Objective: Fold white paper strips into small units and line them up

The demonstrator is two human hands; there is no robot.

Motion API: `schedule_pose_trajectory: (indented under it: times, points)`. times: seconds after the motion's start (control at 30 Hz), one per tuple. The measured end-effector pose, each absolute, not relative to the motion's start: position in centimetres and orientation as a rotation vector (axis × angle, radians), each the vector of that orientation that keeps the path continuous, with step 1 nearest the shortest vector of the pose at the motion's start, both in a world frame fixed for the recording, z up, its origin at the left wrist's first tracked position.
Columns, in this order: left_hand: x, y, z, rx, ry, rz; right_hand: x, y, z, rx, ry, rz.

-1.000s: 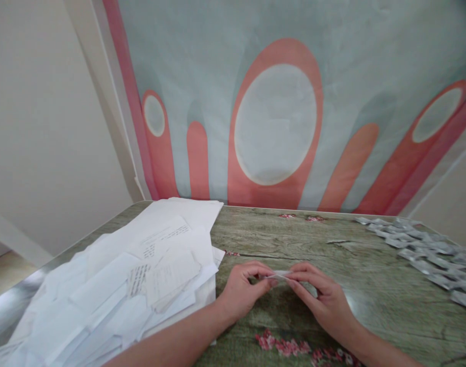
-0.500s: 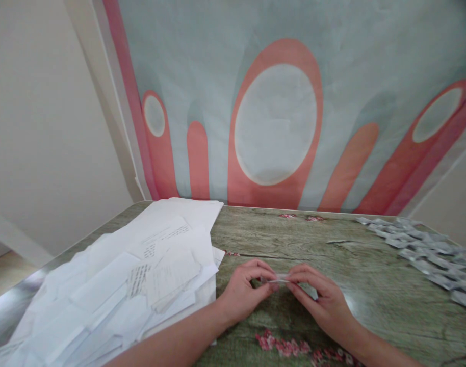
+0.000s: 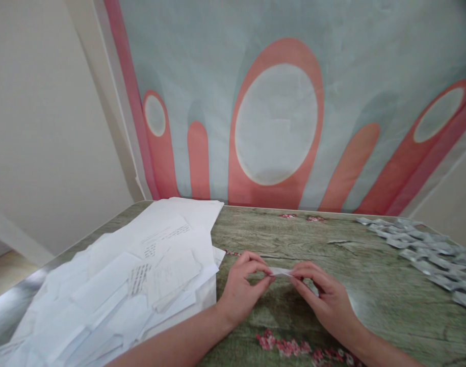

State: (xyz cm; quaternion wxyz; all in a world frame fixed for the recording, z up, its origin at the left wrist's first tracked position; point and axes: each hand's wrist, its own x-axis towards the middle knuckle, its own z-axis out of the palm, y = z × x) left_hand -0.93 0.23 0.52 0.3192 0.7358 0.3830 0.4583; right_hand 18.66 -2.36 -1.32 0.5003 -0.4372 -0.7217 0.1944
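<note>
A narrow folded strip of white paper [image 3: 281, 272] is stretched between my two hands, just above the table. My left hand [image 3: 245, 285] pinches its left end between thumb and fingers. At the other end, the thumb and fingers of my right hand [image 3: 321, 293] are closed on the strip. The fingers cover both ends, so only the middle of the paper shows. To the left of my left hand lies a big heap of white paper sheets and pieces [image 3: 114, 300], some with print on them.
Rows of small folded grey-white paper pieces [image 3: 428, 252] lie along the table's right side. The wood-patterned table [image 3: 279, 239] has pink flower prints. Behind it hangs a grey-green backdrop [image 3: 202, 61] with coral shapes. A pale wall [image 3: 45, 102] stands at left.
Both hands have moved slightly apart and up, so more of the paper strip shows between them. The paper heap and the folded pieces have stayed put.
</note>
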Motion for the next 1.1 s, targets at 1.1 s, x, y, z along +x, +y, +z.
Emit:
schedule_pose_trajectory:
  times: [1.1]
  points:
    - [-1.0, 0.3, 0.1, 2.028, 0.82, 1.115, 18.4, -2.4, -1.0, -1.05, -1.812, 0.725]
